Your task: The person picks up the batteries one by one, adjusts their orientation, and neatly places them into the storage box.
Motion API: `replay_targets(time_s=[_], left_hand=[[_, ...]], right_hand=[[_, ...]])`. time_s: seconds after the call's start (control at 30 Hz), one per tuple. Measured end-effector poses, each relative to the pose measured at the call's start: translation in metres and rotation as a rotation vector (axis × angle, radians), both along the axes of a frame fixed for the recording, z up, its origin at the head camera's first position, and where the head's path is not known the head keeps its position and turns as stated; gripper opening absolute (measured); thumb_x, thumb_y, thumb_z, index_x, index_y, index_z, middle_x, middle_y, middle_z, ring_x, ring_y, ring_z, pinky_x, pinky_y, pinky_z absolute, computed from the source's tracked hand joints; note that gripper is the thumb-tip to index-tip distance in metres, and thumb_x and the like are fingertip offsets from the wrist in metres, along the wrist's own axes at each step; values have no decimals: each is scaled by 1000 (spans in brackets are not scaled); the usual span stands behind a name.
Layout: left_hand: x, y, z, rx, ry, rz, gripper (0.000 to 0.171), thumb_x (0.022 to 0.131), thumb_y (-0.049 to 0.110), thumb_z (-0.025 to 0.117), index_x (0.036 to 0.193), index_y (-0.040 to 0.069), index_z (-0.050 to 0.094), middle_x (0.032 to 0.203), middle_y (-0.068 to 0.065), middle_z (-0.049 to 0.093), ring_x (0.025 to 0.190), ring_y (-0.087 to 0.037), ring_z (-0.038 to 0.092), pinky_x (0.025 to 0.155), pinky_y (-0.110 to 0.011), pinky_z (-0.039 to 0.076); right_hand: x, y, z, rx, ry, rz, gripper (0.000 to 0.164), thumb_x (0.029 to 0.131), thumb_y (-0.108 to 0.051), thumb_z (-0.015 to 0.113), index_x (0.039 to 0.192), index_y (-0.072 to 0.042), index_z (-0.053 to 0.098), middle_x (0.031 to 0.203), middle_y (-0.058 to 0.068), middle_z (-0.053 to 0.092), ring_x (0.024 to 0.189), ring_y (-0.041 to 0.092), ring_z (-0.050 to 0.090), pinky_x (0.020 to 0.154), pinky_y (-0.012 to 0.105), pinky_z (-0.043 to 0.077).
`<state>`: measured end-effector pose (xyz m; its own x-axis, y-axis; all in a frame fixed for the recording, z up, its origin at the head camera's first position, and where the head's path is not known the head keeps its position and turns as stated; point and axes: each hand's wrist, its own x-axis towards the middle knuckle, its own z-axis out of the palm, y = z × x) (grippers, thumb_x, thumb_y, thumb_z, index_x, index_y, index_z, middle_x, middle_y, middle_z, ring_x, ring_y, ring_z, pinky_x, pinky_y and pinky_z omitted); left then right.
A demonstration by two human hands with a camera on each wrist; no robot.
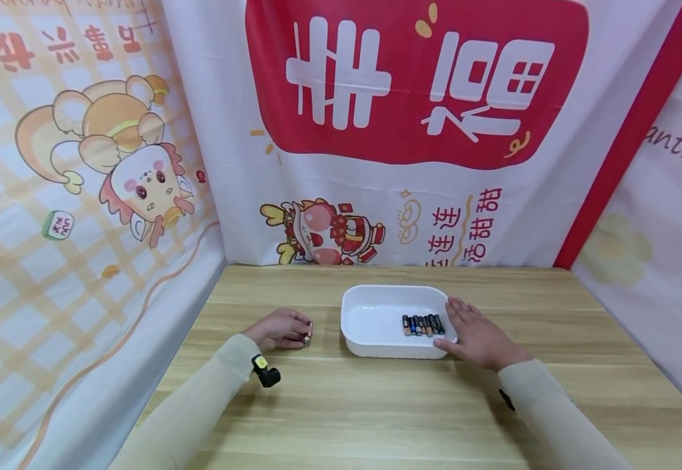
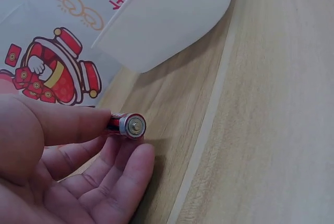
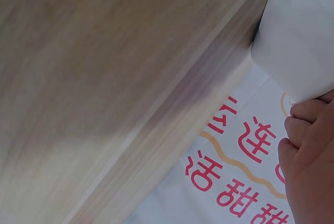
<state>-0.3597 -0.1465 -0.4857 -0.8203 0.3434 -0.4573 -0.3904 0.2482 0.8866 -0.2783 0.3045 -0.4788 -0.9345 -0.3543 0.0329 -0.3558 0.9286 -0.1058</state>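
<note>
My left hand (image 1: pixel 282 328) pinches a battery (image 2: pixel 128 126) between thumb and fingers, left of a white plastic tub (image 1: pixel 370 349). In the left wrist view the battery's end with the small metal nub faces outward, and red and dark casing shows behind it. My right hand (image 1: pixel 482 336) holds the tub's right end, thumb over the front corner and fingers at the rim farther back. In the right wrist view the fingers (image 3: pixel 302 127) bend at the tub's edge. Inside the tub, several batteries (image 1: pixel 423 325) lie side by side in a row near its right end.
The tub stands on a wood-grain table (image 1: pixel 353 411). A printed cloth (image 1: pixel 217 130) with red and white patterns hangs behind the table's far edge, and more patterned cloth (image 1: pixel 82 274) covers the left side. Both wrists carry small black devices.
</note>
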Motion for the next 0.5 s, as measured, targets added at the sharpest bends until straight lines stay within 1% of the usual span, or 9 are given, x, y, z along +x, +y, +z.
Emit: replay_targets(time_s=[0.13,0.27,0.4,0.5], left_hand=[[-3,-2,-3,72,-10,8,36,94,3,61,127,-7,51,110,-21,64,86,-23,65,82,-39,58],[-5,-3,-5,110,-23,24,36,95,2,58,130,-7,50,115,-24,62,90,-23,65,85,-39,57],[-8,-4,-1,119,-40,32,38,95,0,57,132,-7,49,117,-25,61,92,-24,65,87,-40,56],[-9,-5,3,128,-36,20,42,95,-2,56,135,-7,46,120,-27,59,93,-26,66,88,-41,56]], right_hand=[[0,0,0,-2,-6,-2,103,89,-76,35,151,5,17,160,18,10,146,36,7,118,52,11],[0,0,0,-5,-10,-4,103,90,-75,35,151,5,17,160,18,10,146,36,7,118,52,11],[0,0,2,-9,-5,0,101,91,-73,37,151,5,17,160,19,11,145,37,9,118,52,12],[0,1,1,0,4,8,102,90,-74,36,151,5,18,159,19,13,145,37,10,118,52,13]])
